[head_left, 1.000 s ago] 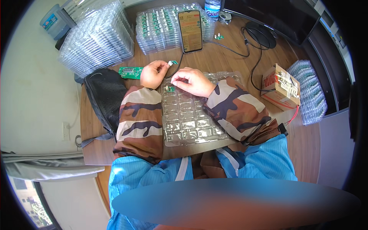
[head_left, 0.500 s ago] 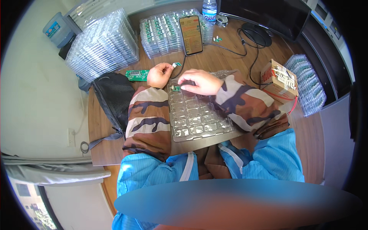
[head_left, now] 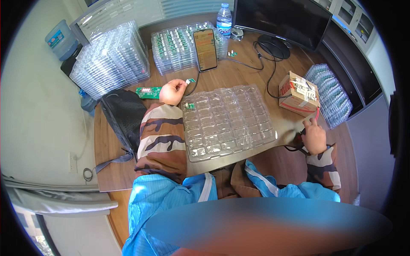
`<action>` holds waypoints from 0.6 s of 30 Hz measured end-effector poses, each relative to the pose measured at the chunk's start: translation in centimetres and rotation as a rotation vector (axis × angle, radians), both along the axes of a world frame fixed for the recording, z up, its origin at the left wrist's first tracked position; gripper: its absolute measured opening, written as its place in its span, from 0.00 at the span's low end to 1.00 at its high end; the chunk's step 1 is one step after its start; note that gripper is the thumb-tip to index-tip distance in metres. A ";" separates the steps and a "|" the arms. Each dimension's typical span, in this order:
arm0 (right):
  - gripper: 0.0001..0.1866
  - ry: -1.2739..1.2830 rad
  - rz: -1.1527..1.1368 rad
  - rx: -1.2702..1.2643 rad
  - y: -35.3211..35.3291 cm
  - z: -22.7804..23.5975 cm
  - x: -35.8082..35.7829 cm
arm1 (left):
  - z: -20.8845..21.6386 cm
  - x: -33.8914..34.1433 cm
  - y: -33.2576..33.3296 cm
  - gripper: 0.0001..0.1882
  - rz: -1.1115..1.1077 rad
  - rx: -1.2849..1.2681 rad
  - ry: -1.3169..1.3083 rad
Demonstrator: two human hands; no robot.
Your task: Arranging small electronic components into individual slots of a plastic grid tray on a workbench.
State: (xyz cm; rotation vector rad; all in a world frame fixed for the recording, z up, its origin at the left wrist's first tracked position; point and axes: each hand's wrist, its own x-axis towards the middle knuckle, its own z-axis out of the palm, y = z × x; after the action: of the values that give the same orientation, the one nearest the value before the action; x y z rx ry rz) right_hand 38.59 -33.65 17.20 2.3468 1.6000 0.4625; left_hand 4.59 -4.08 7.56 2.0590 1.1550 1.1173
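My left hand (head_left: 172, 92) pinches a small green-and-white circuit board (head_left: 190, 81) between thumb and fingertips, beside a larger green board with a digit display (head_left: 147, 92). In front of me lies a clear plastic blister tray (head_left: 228, 123) with rows of pockets. One small green board (head_left: 189, 106) sits in its far left pocket; the other pockets look bare. My right hand (head_left: 314, 137) is at the right of the desk, below the cardboard box. Its fingers are bent near red wires (head_left: 317, 113) and a dark, blurred thing (head_left: 297, 141); what they grip is unclear.
A phone (head_left: 205, 50) leans against filled trays (head_left: 177, 47). Tall stacked clear trays (head_left: 113, 55) stand at the left, above a black mesh bag (head_left: 124, 115). Cables run to a monitor (head_left: 282, 21). A taped cardboard box (head_left: 299, 94) and more trays (head_left: 329, 96) are at the right.
My right hand has moved from over the tray's far left part to the right side of the desk, uncovering the tray. My left hand still holds its board. The display's digits now look reddish.
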 end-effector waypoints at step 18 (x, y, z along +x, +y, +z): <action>0.04 -0.160 -0.143 -0.045 1.5 -6.1 2.1 | -0.1 0.1 0.1 0.08 0.029 -0.006 -0.010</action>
State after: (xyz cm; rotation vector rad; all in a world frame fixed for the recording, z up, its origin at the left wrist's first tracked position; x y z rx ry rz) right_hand 40.67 -32.18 11.14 2.3071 1.3485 0.5608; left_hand 4.67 -4.00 7.51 2.0354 1.1856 1.1352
